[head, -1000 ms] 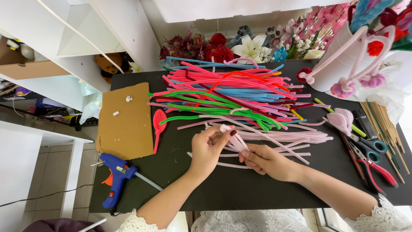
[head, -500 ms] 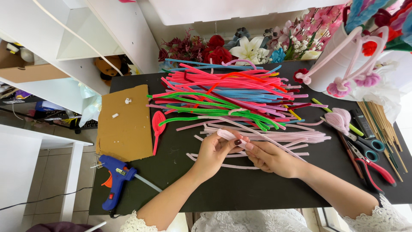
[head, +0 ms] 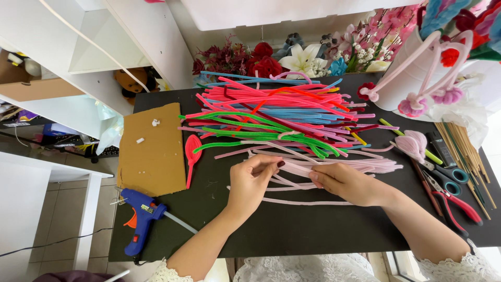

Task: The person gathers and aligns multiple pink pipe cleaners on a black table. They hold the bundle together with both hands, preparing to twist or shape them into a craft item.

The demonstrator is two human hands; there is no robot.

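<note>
My left hand point(head: 252, 181) and my right hand point(head: 344, 181) both pinch one pale pink pipe cleaner point(head: 298, 168) folded between them, just above a black table point(head: 292, 230). Behind the hands lies a loose bundle of pale pink pipe cleaners point(head: 365, 163). Further back spreads a big pile of red, hot pink, blue and green pipe cleaners point(head: 276, 112). A small red pipe-cleaner petal loop point(head: 192, 150) lies to the left of my left hand.
A brown cardboard sheet point(head: 153, 151) and a blue glue gun point(head: 140, 219) lie at the left. Scissors point(head: 443, 172), red-handled pliers point(head: 455, 201), wooden skewers point(head: 469, 159) and a pink petal bundle point(head: 415, 143) are at the right. A white vase point(head: 404, 78) and artificial flowers point(head: 292, 57) stand at the back.
Both hands have dropped a little toward the table, and the pale pink pipe cleaner between them now lies flatter and more stretched out sideways.
</note>
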